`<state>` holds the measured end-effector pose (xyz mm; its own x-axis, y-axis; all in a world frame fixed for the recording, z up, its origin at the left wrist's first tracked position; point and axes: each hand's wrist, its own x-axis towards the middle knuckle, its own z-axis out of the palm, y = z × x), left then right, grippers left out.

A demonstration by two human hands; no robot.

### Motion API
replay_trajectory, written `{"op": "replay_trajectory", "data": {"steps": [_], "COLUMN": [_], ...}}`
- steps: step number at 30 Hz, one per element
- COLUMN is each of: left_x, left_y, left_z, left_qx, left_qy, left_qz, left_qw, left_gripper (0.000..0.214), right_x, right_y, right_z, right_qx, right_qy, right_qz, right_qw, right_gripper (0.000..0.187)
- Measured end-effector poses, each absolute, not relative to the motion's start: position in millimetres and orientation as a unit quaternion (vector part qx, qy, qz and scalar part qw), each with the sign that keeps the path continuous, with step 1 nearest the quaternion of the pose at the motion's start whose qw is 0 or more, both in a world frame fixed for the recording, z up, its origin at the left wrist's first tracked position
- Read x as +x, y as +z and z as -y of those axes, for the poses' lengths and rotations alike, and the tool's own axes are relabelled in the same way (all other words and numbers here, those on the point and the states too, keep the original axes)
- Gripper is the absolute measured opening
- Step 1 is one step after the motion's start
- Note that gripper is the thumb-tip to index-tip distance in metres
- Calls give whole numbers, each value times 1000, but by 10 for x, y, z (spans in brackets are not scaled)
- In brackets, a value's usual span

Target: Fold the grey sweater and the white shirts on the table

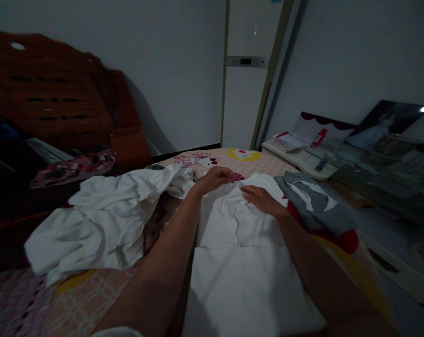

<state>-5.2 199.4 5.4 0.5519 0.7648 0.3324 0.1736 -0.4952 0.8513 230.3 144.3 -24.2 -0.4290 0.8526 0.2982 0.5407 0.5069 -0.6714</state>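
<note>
Centrally, on the patterned cloth (99, 297), 1 white garment (245, 285) is laid out flat. Its long axis is pointed straight away from the body, from the bottom of the view to the far end, where both hands are placed. 1 straight edge is seen running across its width about midway. Beyond that, the surface is rumpled, and 1 wavy crease is run lengthwise toward the right hand.

To the left, 1 loose white pile (102, 224) is set apart by a strip of dark print; to the right, 1 grey garment (313, 201) is tucked just beside the far part.

The garment is bracketed by 2 forearms, so most of its length is left between them, on the body side of the hands. The left hand (217, 179) is placed farther out, at the far left edge, fingers loosely curled; whether fabric is pinched is not shown. The right hand (261, 199) is held nearer the body and farther in, over the rumpled part, fingers slightly bent and half spread, fingertips against the fabric; any grip is hidden. The grey garment is nearer to the right hand.
</note>
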Motion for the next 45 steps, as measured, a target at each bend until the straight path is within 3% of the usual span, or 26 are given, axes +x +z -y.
{"op": "replay_trajectory", "data": {"steps": [4,9,12,27,36,41,45], "left_x": [-262,-417,-445,-518,-451,-374,-441], "left_y": [-15,-132,-191,-273,-315,-379,-413], "left_z": [-2093,-2111,-2101,-2156,-2142,-2189,-2265], "left_qx": [717,671,650,657,681,673,666], "left_qy": [445,343,303,309,304,327,404], "left_qz": [-458,-648,-693,-678,-653,-647,-595], "left_qw": [280,111,75,115,133,146,200], "left_gripper": [20,31,35,46,42,52,39], "right_x": [2274,2232,2193,2259,2413,2390,2399], "right_y": [-275,-188,-156,-93,-103,-149,-146], "right_z": [-1418,-1391,-1373,-1402,-1366,-1379,-1387], "right_qx": [-410,-421,-419,-468,-497,-502,-495], "right_qy": [247,310,382,488,509,491,496], "right_qz": [831,788,737,589,659,679,681], "right_qw": [284,323,368,443,246,213,215], "right_gripper": [32,22,18,27,16,14,13]}}
